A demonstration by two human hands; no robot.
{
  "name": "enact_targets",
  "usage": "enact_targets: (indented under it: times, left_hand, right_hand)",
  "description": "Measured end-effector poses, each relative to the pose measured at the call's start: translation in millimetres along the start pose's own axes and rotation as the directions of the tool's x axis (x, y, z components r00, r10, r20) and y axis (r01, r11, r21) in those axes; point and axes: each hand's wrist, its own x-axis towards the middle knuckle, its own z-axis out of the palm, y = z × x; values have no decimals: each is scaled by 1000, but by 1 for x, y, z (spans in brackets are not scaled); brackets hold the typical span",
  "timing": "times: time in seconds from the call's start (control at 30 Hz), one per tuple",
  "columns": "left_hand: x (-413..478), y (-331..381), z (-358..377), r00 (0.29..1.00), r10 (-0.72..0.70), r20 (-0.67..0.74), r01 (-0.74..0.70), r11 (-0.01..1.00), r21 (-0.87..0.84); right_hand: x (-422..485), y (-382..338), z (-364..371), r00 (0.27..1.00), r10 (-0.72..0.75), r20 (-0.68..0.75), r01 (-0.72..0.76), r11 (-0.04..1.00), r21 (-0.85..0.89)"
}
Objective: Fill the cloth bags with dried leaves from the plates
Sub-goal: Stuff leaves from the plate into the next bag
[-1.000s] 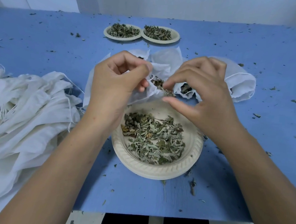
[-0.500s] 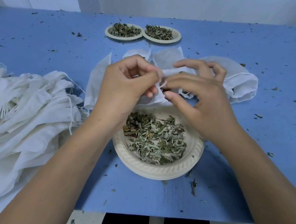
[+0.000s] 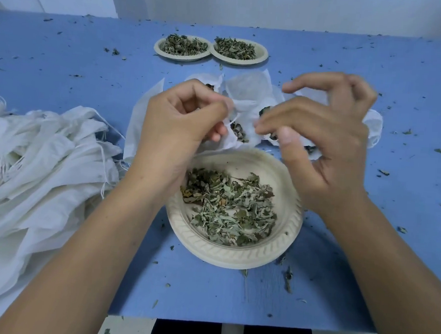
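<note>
left hand (image 3: 180, 130) pinches the open edge of the cloth bag (image 3: 247, 98) | right hand (image 3: 322, 153) blurred, fingers curled at the bag, grip cannot be told | bag lies just beyond near plate (image 3: 234, 257) of dried leaves (image 3: 233, 209) | table (image 3: 65, 62)

Your right hand (image 3: 320, 142) is too blurred to show its grip, and your left hand (image 3: 180, 127) hides part of the cloth bag (image 3: 245, 108).
</note>
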Motion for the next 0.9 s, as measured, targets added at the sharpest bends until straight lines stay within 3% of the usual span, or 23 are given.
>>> enact_targets:
  times: [0.07,0.23,0.3,0.4,0.43,0.47,0.53,0.57,0.6,0.63,0.77,0.83,0.9]
  left_hand:
    - [0,2,0,1000,-16,5,16,999,-43]
    - [-3,2,6,981,-21,191,18,1000,18]
    - [-2,1,4,991,-32,131,31,999,9]
    - [2,2,-1,999,-48,-21,46,997,-62]
    - [3,3,-3,996,-56,-65,49,994,-101]
    - [4,4,-4,993,-63,-101,49,990,-132]
    - [4,6,-4,987,-76,-139,53,986,-161]
    - [4,6,-4,986,-84,-144,59,984,-167]
    - [4,6,-3,985,-92,-144,67,983,-172]
    - [4,6,-2,985,-100,-143,74,982,-176]
    - [4,6,-2,984,-106,-145,81,981,-174]
    - [3,6,-2,985,-106,-140,81,982,-171]
    - [3,5,-2,985,-102,-139,78,983,-167]
  right_hand:
    - [-1,0,2,1000,-7,-27,5,997,-73]
    - [-2,-10,16,959,-11,283,-10,997,74]
    - [0,-9,14,963,40,265,-82,985,149]
    - [3,1,1,976,178,125,-205,945,254]
    - [4,5,-5,954,221,203,-279,900,334]
    - [5,7,-11,892,246,379,-403,812,421]
    - [7,4,-15,608,162,777,-646,671,365]
    - [5,2,-11,465,105,879,-683,674,281]
    - [1,2,-5,402,87,912,-673,703,229]
    - [0,0,0,412,98,906,-649,730,216]
    - [3,7,4,579,158,800,-549,801,238]
    - [3,10,1,561,110,820,-485,846,219]
    - [1,7,1,487,60,871,-441,878,186]
